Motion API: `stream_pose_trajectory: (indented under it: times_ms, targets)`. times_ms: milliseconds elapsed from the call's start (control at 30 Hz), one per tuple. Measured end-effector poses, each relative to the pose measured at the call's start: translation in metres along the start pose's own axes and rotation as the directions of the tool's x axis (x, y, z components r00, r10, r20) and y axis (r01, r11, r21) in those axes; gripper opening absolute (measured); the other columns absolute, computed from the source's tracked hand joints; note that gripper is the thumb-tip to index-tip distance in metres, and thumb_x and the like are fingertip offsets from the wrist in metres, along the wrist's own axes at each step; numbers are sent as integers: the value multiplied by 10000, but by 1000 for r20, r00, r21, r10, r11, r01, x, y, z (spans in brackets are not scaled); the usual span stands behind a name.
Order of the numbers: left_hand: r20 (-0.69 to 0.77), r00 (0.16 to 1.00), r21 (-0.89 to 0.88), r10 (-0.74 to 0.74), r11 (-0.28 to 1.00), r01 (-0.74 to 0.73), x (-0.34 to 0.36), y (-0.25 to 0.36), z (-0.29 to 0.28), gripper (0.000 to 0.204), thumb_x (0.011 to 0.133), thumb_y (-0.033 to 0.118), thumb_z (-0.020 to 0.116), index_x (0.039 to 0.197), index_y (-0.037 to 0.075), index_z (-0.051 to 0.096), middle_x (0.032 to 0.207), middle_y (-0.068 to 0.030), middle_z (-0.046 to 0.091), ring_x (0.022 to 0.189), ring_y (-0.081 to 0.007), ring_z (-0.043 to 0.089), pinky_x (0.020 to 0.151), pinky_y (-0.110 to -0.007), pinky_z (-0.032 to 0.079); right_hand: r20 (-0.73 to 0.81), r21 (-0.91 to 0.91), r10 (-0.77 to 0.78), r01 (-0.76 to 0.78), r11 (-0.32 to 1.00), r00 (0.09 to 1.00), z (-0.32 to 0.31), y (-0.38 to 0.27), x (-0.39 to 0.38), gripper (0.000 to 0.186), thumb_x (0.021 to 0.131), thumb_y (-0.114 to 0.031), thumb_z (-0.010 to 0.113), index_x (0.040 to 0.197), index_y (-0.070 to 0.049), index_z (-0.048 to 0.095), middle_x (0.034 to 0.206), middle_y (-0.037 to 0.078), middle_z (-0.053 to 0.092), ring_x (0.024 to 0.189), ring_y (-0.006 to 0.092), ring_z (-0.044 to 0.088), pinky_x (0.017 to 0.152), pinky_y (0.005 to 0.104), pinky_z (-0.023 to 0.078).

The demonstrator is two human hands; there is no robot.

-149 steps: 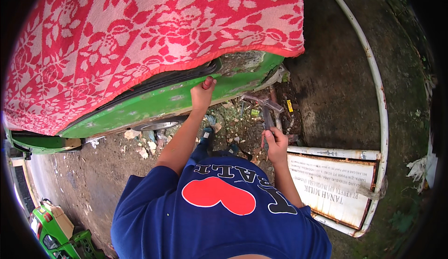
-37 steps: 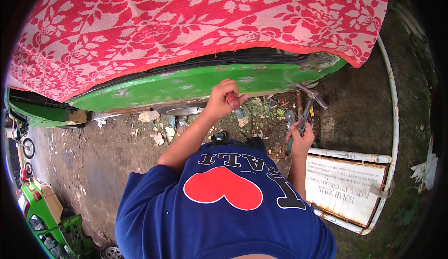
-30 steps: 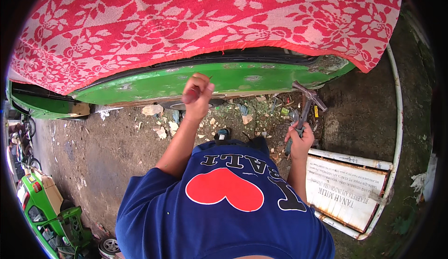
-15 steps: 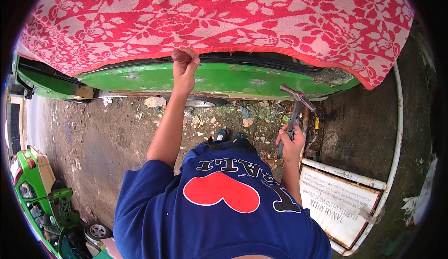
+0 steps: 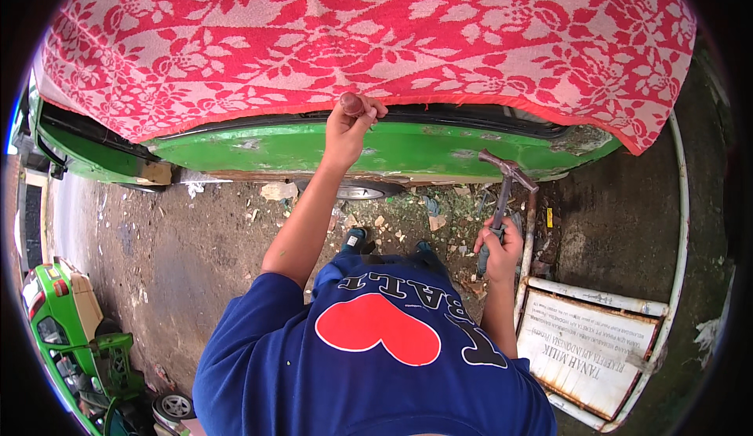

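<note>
My left hand is closed around a red-brown cylindrical handle, seen end-on; the rest of that tool is mostly hidden. It is over the upper edge of a dented green car panel, near the orange hem of a red-and-pink floral blanket draped over the car. My right hand grips a steel hammer with a grey handle, its head raised in front of the panel. Patches of scuffed paint mark the green metal.
A car wheel sits under the panel, with scattered debris around my feet. At right lies a white metal frame with a rusty signboard. At lower left stands another green car beside a loose wheel.
My left hand has risen toward the blanket's hem, swinging left and then slightly back right. My right hand still holds the hammer. The view has shifted, showing more of the car's left end.
</note>
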State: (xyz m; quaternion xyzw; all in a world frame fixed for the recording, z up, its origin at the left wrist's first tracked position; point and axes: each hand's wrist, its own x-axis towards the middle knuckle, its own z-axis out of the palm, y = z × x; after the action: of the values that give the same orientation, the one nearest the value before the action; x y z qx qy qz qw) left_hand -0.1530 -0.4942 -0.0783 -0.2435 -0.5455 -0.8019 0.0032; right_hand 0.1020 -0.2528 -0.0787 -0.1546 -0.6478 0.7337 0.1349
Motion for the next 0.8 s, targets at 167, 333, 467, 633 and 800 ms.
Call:
stream_pose_trajectory:
  times_ms: [167,333,467,633,800]
  targets:
    - [157,985,-113,-72,989,90,14,-1,-13,113,947,-41,512,954,66,475,1035,-120,645,907,-157,598,787,-301,475,-131,35,-20,24,999,991,54,19,-18,95,881,10,553,976,12,546,672,55,559,548,116,547,512,256,449]
    - [283,954,-99,-99,986,132,27,-10,-27,95,960,7,520,958,73,452,789,-34,527,728,-130,534,668,-289,440,-185,45,2,6,999,983,101,25,-28,92,880,14,554,972,15,551,692,57,565,564,117,555,516,258,453]
    - [286,947,-87,-144,981,176,31,-12,-28,97,966,34,536,972,72,447,780,-25,526,706,-113,540,630,-271,434,-217,-18,-10,6,1000,976,121,21,-36,100,878,22,559,979,20,558,711,57,571,571,113,555,520,259,457]
    - [292,946,-109,-143,977,181,38,-13,-28,132,958,37,563,999,67,441,782,-21,526,704,-113,548,628,-278,452,-247,-57,-19,5,998,969,141,11,-42,101,882,23,558,983,20,562,715,52,571,575,110,554,525,258,460]
    - [312,939,-212,-142,954,215,40,-19,-25,162,949,37,590,1068,47,481,824,-15,529,709,-105,545,640,-278,464,-242,-94,-55,33,995,969,151,5,-41,93,891,18,550,983,18,561,719,48,570,583,105,549,536,252,457]
